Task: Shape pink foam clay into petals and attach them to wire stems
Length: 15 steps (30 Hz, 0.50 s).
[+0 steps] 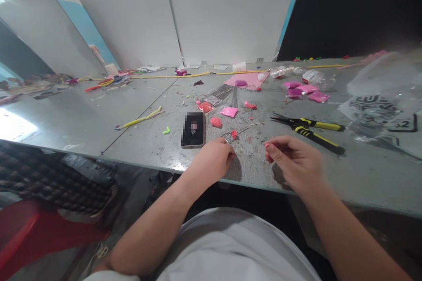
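Note:
My left hand [212,158] rests at the table's front edge, fingers curled under. What it holds, if anything, is hidden. Just beyond its knuckles lie a small shiny clear piece [228,138] and a red clay-like bit [234,134] beside a thin wire-like stick [252,125]. My right hand [295,160] is raised slightly, thumb and forefinger pinched together. Something tiny and pinkish may show at the tips, too small to name. Beyond it lie long-nose pliers [306,124] with black-and-yellow handles. A coral clay lump [216,122] sits past my left hand.
A phone [193,131] lies left of the clay lump. Pink packets [228,112], thin wires [220,93] and a pink sheet [255,80] lie farther back. Plastic bottles [316,78] and a plastic bag [379,105] are at right. A person's leg [56,175] shows at lower left by a red stool [42,232].

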{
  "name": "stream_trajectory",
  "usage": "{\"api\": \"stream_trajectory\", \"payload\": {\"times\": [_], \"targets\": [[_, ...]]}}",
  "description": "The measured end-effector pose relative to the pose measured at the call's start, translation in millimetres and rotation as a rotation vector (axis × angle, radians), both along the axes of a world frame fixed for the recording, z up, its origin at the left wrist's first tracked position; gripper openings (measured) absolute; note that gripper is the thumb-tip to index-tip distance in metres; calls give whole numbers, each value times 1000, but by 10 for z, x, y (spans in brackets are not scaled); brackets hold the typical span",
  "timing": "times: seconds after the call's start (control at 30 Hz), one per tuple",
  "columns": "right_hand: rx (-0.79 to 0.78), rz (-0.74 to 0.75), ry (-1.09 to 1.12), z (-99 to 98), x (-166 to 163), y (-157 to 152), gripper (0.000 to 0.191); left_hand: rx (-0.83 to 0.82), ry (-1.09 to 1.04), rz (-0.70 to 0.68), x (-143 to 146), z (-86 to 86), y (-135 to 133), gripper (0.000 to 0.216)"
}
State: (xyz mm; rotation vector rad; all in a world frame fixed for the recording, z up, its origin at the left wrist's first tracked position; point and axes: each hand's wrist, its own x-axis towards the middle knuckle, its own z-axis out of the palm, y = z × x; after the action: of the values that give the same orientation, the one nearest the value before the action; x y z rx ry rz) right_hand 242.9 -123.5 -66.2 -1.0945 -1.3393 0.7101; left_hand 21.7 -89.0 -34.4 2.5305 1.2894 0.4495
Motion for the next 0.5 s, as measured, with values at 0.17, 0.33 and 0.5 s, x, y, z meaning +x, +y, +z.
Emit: {"api": "stream_trajectory", "payload": {"times": [0.17, 0.33, 0.5], "targets": [[-1, -10, -1, -1, 7, 15, 28, -3, -42, -36, -38, -23, 2, 23], [-15, -8, -13, 53, -6, 22, 33, -41, -78, -19, -76, -13, 28, 17], [-15, 0, -15, 105, -17, 7, 36, -49, -64, -52, -88, -4, 79, 19]]}}
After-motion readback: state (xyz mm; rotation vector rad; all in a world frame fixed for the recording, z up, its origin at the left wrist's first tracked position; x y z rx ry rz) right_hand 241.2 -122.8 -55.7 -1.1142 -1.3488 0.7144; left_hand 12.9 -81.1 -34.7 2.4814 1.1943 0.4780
